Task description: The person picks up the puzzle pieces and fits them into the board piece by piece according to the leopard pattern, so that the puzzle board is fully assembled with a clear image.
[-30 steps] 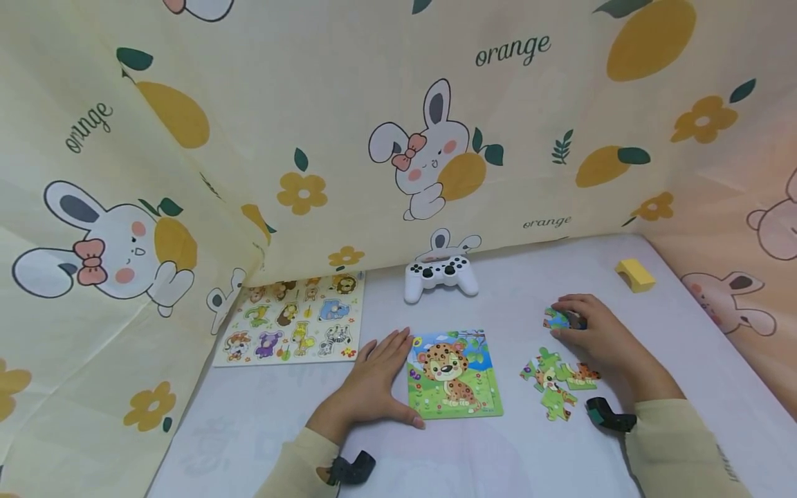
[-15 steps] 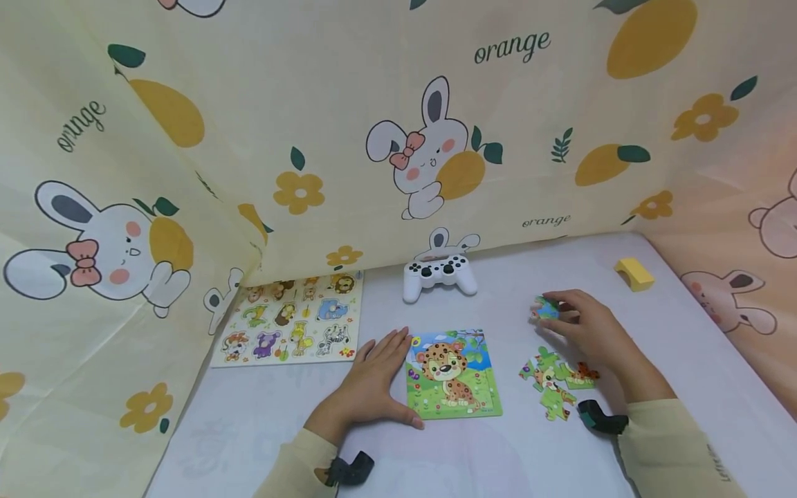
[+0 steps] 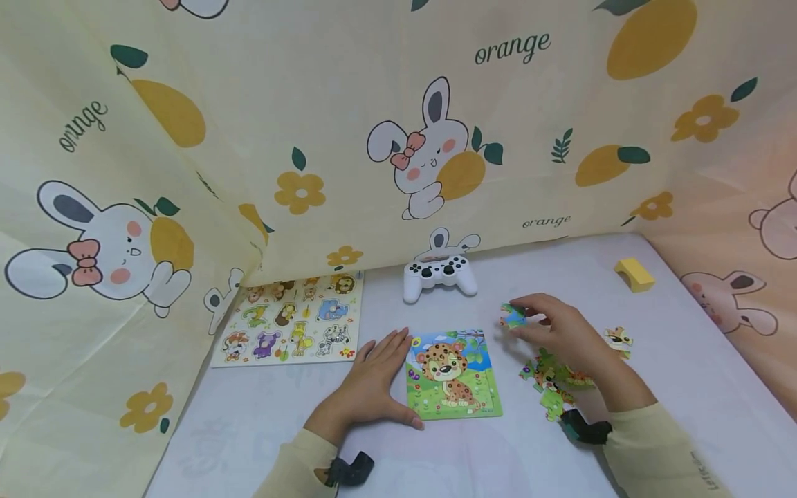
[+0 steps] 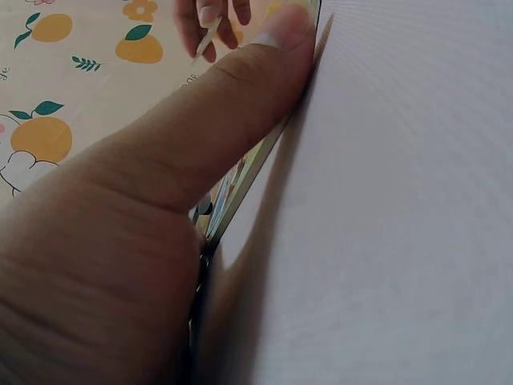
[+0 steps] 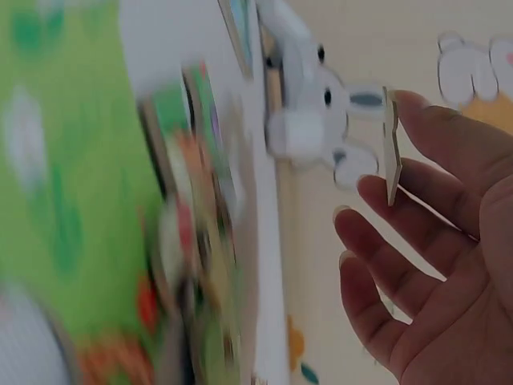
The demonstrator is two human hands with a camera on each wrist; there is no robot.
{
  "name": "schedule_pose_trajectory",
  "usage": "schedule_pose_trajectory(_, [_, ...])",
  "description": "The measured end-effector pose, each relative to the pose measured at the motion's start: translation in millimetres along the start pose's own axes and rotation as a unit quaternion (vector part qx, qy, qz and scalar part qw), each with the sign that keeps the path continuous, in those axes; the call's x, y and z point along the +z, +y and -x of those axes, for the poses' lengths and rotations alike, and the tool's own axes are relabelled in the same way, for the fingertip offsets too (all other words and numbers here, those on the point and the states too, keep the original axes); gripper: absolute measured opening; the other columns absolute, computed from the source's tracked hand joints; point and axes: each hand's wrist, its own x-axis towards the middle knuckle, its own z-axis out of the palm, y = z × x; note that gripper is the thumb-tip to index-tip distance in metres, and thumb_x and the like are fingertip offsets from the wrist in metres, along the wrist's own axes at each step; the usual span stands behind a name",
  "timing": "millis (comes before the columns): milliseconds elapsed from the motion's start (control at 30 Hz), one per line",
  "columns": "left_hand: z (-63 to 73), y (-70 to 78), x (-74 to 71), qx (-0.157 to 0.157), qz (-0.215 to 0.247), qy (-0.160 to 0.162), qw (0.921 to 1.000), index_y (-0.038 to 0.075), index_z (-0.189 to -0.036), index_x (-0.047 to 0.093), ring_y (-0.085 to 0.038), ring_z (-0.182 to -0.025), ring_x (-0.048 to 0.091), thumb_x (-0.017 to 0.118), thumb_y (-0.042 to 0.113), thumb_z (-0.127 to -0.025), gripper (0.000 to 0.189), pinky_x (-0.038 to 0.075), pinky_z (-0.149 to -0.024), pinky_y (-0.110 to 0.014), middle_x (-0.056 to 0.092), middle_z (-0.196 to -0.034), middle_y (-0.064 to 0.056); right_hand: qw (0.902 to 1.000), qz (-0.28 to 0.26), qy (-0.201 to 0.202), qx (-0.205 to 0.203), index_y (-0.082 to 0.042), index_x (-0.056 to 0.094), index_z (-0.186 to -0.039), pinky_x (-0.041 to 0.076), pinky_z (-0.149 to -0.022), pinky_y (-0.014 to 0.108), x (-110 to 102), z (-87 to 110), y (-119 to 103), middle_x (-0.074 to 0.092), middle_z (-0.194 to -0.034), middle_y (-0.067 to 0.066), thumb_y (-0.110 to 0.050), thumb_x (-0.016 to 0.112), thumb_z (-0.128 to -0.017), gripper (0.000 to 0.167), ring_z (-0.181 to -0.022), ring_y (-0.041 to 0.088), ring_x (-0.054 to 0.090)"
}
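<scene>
My right hand [image 3: 566, 335] pinches a small jigsaw piece [image 3: 512, 315], mostly blue, between thumb and fingertips above the table in the head view. The right wrist view shows that jigsaw piece [image 5: 391, 148] edge-on, with the other fingers loosely bent. A square leopard puzzle board [image 3: 436, 407] lies flat in the middle. Against its left side rests my left hand [image 3: 367, 389], fingers extended, thumb at the lower left corner. Several green and orange loose jigsaw pieces [image 3: 553, 404] lie below my right hand, partly covered by it. Another jigsaw piece [image 3: 618, 340] lies to their right.
A white game controller [image 3: 440, 275] sits behind the puzzle board. At back left lies an animal picture board [image 3: 286, 349], partly under the curtain [image 3: 349, 83]. A yellow arched block [image 3: 634, 274] is at back right. Both wrists carry black camera mounts.
My right hand has moved left toward the leopard board, carrying the jigsaw piece. A separate piece at the right has come into view. My left hand and the board have stayed put.
</scene>
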Motion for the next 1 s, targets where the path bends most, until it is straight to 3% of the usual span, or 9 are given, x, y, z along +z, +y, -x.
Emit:
schedule_pose_trajectory(133, [0.5, -0.2, 0.1, -0.006, -0.002, -0.005, 1.0, 0.012, -0.176, 0.018, -0.015, -0.165, -0.001, 0.083, 0.091, -0.061, 0.154, -0.002, -0.13, -0.052, 0.004, -0.182, 0.004, 0.9994, 0.005, -0.021, -0.029, -0.005, 0.068, -0.142, 0.054, -0.102, 0.062, 18.7, -3.3, -8.7, 0.066, -0.143, 0.012, -0.021, 0.083, -0.101, 0.046, -0.127, 0.038, 0.062])
schedule_pose_trajectory(267, [0.4, -0.5, 0.4, -0.007, -0.003, -0.006, 1.0, 0.012, -0.176, 0.018, -0.015, -0.165, -0.002, 0.083, 0.092, -0.061, 0.154, -0.002, -0.13, -0.052, 0.004, -0.182, 0.004, 0.9979, 0.015, -0.056, -0.029, -0.006, 0.069, -0.142, 0.051, -0.107, 0.064, 38.9, -6.1, -14.6, 0.066, -0.143, 0.011, -0.021, 0.084, -0.1, 0.047, -0.132, 0.04, 0.061])
schedule_pose_trajectory(400, [-0.5, -0.6, 0.4, -0.008, -0.001, -0.007, 0.9999, 0.013, -0.176, 0.018, -0.014, -0.165, -0.002, 0.083, 0.091, -0.061, 0.153, -0.002, -0.13, -0.052, 0.004, -0.182, 0.005, 0.9941, 0.065, -0.074, -0.046, -0.003, 0.07, -0.139, 0.046, -0.113, 0.063, 57.6, -9.0, -15.9, 0.067, -0.141, 0.015, -0.019, 0.086, -0.098, 0.047, -0.134, 0.042, 0.058])
schedule_pose_trajectory(533, [-0.7, 0.1, -0.1, -0.009, 0.003, -0.008, 0.9999, 0.013, -0.176, 0.019, -0.014, -0.165, -0.002, 0.084, 0.09, -0.062, 0.152, -0.002, -0.13, -0.052, 0.005, -0.182, 0.005, 0.9891, 0.115, -0.061, -0.07, -0.002, 0.071, -0.138, 0.047, -0.113, 0.06, 71.2, -9.4, -15.8, 0.069, -0.14, 0.014, -0.02, 0.087, -0.096, 0.048, -0.131, 0.039, 0.058])
schedule_pose_trajectory(800, [-0.9, 2.2, -1.4, -0.011, 0.001, -0.011, 0.9999, 0.014, -0.176, 0.018, -0.015, -0.165, -0.002, 0.084, 0.09, -0.062, 0.152, -0.003, -0.13, -0.051, 0.004, -0.182, 0.004, 0.9844, 0.156, -0.04, -0.072, -0.007, 0.073, -0.139, 0.046, -0.112, 0.062, 77.5, -7.0, -17.0, 0.065, -0.145, 0.011, -0.028, 0.085, -0.099, 0.047, -0.133, 0.036, 0.055])
schedule_pose_trajectory(1000, [-1.3, 3.0, -1.4, -0.009, 0.002, -0.009, 0.9999, 0.013, -0.176, 0.019, -0.016, -0.165, 0.0, 0.083, 0.091, -0.062, 0.152, -0.002, -0.13, -0.053, 0.006, -0.182, 0.003, 0.9786, 0.178, -0.06, -0.084, -0.009, 0.072, -0.143, 0.045, -0.111, 0.064, 75.9, -5.7, -15.9, 0.061, -0.152, 0.012, -0.035, 0.081, -0.101, 0.05, -0.137, 0.039, 0.053])
